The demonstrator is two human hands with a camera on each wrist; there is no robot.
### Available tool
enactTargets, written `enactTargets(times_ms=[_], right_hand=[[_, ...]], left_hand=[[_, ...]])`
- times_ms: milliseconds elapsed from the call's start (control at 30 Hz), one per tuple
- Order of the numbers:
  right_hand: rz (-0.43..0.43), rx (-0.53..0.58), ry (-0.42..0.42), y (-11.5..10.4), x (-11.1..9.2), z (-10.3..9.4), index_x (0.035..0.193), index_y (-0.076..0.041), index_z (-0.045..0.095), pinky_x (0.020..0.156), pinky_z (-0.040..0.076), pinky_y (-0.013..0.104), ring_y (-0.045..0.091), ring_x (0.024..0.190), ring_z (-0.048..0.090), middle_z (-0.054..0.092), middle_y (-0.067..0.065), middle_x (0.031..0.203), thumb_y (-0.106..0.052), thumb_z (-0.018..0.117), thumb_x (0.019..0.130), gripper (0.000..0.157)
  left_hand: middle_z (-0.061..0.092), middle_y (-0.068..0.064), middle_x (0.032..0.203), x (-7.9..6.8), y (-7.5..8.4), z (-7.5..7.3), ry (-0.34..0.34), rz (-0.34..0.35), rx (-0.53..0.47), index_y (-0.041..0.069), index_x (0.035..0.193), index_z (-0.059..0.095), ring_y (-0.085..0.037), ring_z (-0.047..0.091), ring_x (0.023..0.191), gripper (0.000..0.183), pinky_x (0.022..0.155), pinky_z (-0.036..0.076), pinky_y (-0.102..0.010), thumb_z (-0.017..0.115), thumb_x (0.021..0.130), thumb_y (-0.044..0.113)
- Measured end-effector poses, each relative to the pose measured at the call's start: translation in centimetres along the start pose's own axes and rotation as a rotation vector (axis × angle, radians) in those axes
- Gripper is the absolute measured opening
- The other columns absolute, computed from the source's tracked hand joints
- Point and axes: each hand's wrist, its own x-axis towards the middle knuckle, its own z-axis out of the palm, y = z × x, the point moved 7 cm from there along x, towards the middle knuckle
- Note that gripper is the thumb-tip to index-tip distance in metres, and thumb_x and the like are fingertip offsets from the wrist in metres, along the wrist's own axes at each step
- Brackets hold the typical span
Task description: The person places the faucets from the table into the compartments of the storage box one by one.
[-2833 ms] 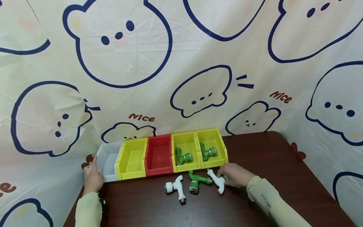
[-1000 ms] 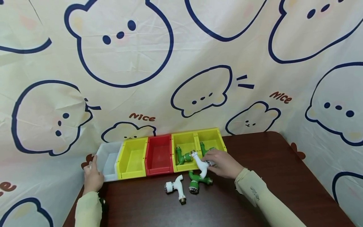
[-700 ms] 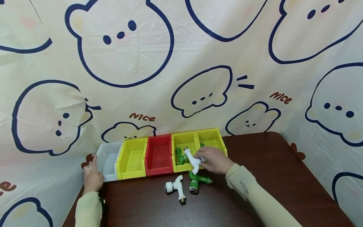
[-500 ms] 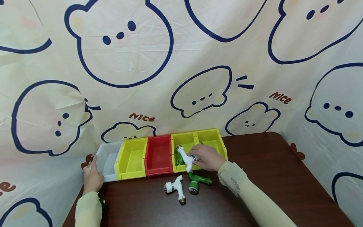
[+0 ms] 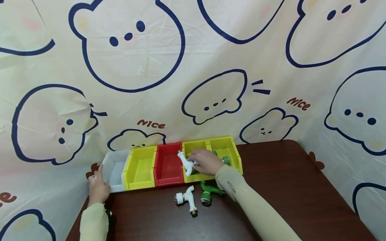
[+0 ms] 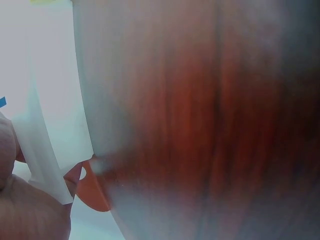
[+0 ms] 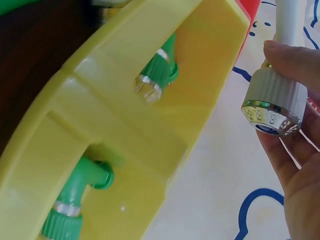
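Note:
My right hand [image 5: 206,161] holds a white tap [image 5: 186,164] by its ribbed, chrome-ended knob, over the border between the red bin [image 5: 169,167] and the neighbouring yellow bin [image 5: 196,144]. In the right wrist view, thumb and fingers pinch that knob [image 7: 275,95]. My left hand [image 5: 99,189] grips the outer side of the white bin [image 5: 116,170] at the row's left end; its wall [image 6: 42,135] passes between the fingers in the left wrist view. Green taps lie in the two right-hand yellow bins, one green tap [image 7: 159,67] partly hidden by the bin wall.
On the brown table [image 5: 156,217], before the bins, lie another white tap [image 5: 187,199] and a green tap [image 5: 209,193]. A yellow bin [image 5: 141,167] stands between the white and red ones. A cartoon-printed cloth [image 5: 211,50] hangs right behind the row.
My right hand has picked the white tap up from the table at the right and carried it left over the yellow bins to the red bin's edge. The left hand stays put.

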Motion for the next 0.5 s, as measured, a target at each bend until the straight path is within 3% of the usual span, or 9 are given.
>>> enactTargets(times_ms=[500], right_hand=[[0.059, -0.064, -0.065, -2.0, 5.3, 1.8, 0.114, -0.021, 0.071, 0.084, 0.049, 0.023, 0.009, 0.087, 0.056, 0.067, -0.006, 0.103, -0.022, 0.074, 0.084, 0.030]], left_hand=[[0.004, -0.036, 0.148, -0.1, 0.1, -0.2, -0.005, -0.012, 0.006, 0.017, 0.154, -0.006, -0.052, 0.011, 0.138, 0.083, 0.105, 0.021, -0.067, 0.034, 0.088, -0.012]])
